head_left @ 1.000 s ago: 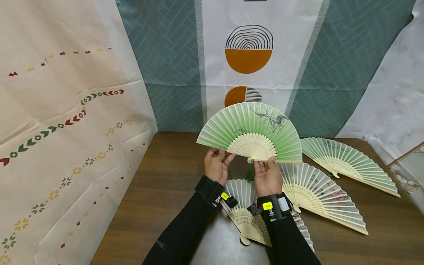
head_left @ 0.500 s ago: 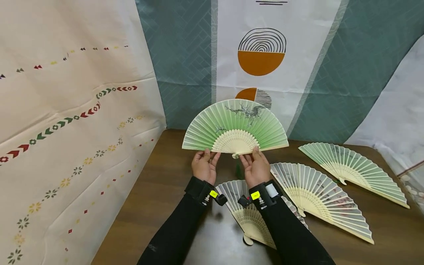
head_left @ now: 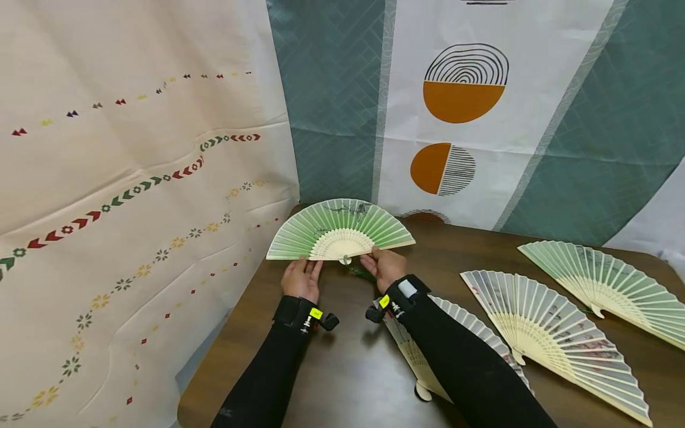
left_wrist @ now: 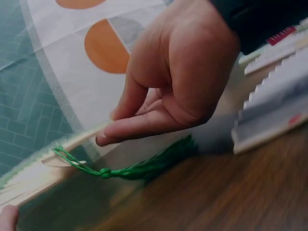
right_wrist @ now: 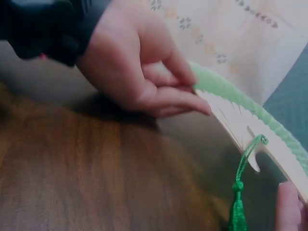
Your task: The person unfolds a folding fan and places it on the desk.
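An unfolded green folding fan (head_left: pixel 348 223) with a dark branch print and pale ribs is held over the far left of the table, its curved edge away from me. My left hand (head_left: pixel 301 280) pinches its straight lower edge on the left side. On the right side my right hand (head_left: pixel 386 266) pinches that edge between thumb and fingers. From the fan's pivot hangs a green tassel (right_wrist: pixel 237 204). In the right wrist view the left hand (right_wrist: pixel 130 67) shows large; in the left wrist view the right hand (left_wrist: pixel 178 67) does.
Three more open fans lie on the brown wooden table (head_left: pixel 332 368): a green one (head_left: pixel 610 285) far right, a grey-white one (head_left: pixel 556 333) beside it, and another whitish one (head_left: pixel 476 327) partly under my right arm. Patterned cloths (head_left: pixel 332 119) hang behind and left.
Both hands have carried the green fan left and lowered it toward the table. The fan now tips back flatter. The view has swung left; the other fans stay on the table.
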`<state>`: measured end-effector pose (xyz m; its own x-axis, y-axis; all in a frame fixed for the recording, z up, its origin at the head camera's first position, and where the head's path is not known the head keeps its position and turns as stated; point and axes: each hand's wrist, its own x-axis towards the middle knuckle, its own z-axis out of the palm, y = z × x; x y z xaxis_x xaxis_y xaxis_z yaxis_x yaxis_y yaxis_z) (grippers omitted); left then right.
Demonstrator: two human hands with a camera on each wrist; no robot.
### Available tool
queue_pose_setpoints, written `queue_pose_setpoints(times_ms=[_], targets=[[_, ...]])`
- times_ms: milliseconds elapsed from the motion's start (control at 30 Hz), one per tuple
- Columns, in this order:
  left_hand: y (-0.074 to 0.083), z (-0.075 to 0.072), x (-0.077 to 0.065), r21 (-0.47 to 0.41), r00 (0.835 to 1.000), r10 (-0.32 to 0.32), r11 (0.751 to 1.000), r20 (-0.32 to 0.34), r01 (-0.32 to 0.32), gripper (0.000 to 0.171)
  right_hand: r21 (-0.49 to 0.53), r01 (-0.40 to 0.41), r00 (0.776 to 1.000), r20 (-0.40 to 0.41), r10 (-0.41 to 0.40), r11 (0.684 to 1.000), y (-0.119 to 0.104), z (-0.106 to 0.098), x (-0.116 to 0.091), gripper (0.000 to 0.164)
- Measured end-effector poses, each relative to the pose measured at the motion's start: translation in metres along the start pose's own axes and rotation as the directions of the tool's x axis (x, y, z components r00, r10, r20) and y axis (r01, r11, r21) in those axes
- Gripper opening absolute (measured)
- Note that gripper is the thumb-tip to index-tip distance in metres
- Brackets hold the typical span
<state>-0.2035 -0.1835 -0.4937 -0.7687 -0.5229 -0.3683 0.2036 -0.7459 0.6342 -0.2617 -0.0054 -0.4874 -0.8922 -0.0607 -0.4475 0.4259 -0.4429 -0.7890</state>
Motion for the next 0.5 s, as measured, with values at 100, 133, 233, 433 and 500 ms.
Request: queue_pose_setpoints(times_ms=[100,133,233,433,500], targets=[[-0.001,-0.004,0.003,0.044,1.0,0.027,0.999,-0.015,-0.026,0.002,-0.013,-0.027,1.0,-0.011,0.027,1.0,0.003,0.0,0.008,0.046],[-0.001,-0.005,0.004,0.061,0.999,0.034,0.998,-0.021,-0.033,0.002,-0.018,-0.035,0.999,-0.014,0.034,0.999,0.004,0.0,0.01,0.046],[-0.001,-0.007,0.006,0.116,0.999,0.04,0.993,-0.032,-0.036,0.005,-0.03,-0.059,0.998,-0.027,0.058,0.998,0.006,-0.001,0.016,0.045],[0.003,-0.014,0.007,0.204,0.999,0.009,0.979,-0.034,-0.001,0.021,-0.041,-0.086,0.995,-0.048,0.084,0.995,0.003,-0.003,0.024,0.045],[0.005,-0.016,0.007,0.216,0.999,-0.01,0.976,-0.044,0.019,0.034,-0.052,-0.092,0.995,-0.05,0.09,0.994,0.002,-0.004,0.026,0.045]])
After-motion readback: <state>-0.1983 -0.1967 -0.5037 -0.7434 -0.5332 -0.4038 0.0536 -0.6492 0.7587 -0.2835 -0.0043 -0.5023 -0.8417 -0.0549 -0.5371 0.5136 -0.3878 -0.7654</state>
